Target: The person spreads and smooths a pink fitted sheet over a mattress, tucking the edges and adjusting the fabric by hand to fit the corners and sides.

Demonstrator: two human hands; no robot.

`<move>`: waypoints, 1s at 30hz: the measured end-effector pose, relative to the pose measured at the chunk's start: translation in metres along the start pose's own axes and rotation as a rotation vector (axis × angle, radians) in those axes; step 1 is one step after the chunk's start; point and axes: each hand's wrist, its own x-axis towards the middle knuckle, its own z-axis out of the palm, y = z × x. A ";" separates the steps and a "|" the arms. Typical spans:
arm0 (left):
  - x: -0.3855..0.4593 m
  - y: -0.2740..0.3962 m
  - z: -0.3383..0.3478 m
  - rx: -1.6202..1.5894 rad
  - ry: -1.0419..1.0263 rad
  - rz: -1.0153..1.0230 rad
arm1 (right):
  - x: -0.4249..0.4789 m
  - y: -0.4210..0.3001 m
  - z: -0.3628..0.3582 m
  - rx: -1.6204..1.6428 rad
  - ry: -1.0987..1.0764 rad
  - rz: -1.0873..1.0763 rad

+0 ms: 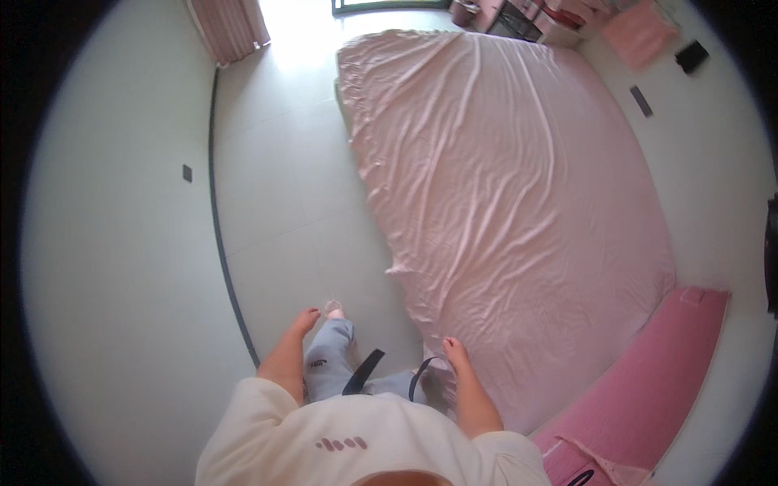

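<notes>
A pink, wrinkled bed sheet covers the large bed before me, its gathered edge hanging unevenly along the left side. My right hand is over the sheet near the bed's lower left edge, fingers curled. Whether it touches or grips the fabric cannot be made out. Off to the other side, my left hand hangs above the floor with loosely bent fingers and nothing visible in it.
Pale floor tiles run between the bed and the left wall. A pink padded headboard borders the bed at lower right. At the far end are a pink curtain and a dark bin. Black straps hang before me.
</notes>
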 end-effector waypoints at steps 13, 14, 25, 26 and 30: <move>0.107 0.172 -0.265 -0.352 0.128 0.188 | 0.109 -0.431 0.050 -0.024 -0.400 -0.492; 0.112 0.194 -0.279 -0.346 0.132 0.169 | 0.124 -0.447 0.050 -0.020 -0.400 -0.474; 0.205 0.256 -0.472 -0.445 0.324 -0.151 | 0.318 -0.664 0.052 -0.044 -0.313 -0.495; 0.220 0.264 -0.490 -0.501 0.251 -0.104 | 0.330 -0.690 0.052 -0.013 -0.302 -0.514; 0.281 0.321 -0.541 -0.462 0.168 -0.165 | 0.387 -0.788 0.053 0.204 -0.310 -0.464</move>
